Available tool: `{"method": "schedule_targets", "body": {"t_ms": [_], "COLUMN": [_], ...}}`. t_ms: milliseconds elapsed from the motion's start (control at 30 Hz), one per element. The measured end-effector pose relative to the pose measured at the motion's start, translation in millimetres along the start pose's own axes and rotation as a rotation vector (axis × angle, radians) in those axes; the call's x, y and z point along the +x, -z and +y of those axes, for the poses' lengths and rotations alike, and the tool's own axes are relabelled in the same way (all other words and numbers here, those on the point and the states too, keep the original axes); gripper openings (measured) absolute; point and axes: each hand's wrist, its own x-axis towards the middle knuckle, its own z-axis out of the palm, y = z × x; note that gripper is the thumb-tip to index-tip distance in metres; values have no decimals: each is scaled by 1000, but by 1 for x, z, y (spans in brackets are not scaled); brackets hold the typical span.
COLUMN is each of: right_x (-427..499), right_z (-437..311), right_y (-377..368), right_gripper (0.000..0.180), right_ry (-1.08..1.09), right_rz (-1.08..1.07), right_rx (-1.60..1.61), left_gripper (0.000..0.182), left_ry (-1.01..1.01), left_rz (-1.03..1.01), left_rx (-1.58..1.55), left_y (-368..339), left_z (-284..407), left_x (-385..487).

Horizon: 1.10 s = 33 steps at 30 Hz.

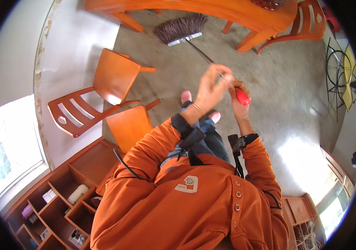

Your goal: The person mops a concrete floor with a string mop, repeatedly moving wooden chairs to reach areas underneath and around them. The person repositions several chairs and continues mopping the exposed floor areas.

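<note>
A broom with dark brown bristles [182, 28] lies with its head low over the concrete floor near the table. Its metal handle [200, 52] runs up to my hands and ends in a red grip [243, 97]. My right hand [239, 89] is closed around the handle just by that grip. Blurred and farther up the handle, my left hand [213, 83] has its fingers bent beside the shaft; whether they close on it cannot be told.
An orange wooden table [203, 7] stands ahead, a chair [306, 25] at its right end. Wooden chairs [115, 73] stand at the left by the wall. A compartment shelf [57, 206] is at the lower left, a black-and-yellow folding object [342, 73] at the far right.
</note>
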Motion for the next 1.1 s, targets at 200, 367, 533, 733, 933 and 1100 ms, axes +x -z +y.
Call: {"method": "schedule_targets", "body": {"t_ms": [200, 367, 533, 733, 933, 1100], "right_x": [-52, -102, -137, -159, -175, -201], "right_z": [-44, -90, -152, -212, -236, -290], "right_y": [82, 130, 193, 216, 226, 253], "right_gripper": [12, 13, 13, 8, 14, 25], "right_ry": [60, -71, -287, -314, 27, 201], "right_rz": [-148, -274, -193, -151, 131, 411], "right_rx": [-281, -438, -435, -576, -408, -510], "left_gripper": [56, 64, 26, 18, 9, 15], "left_ry": [998, 1110, 1268, 1552, 1706, 1913], "left_rz": [308, 33, -193, -81, 245, 114], "left_rx": [-167, -440, -861, -1102, -1620, -1452], "left_y": [-31, -91, -166, -255, -318, -317], "left_z": [-123, -197, -211, -195, -168, -99], "left_x": [-7, -42, -100, -146, -149, -133]}}
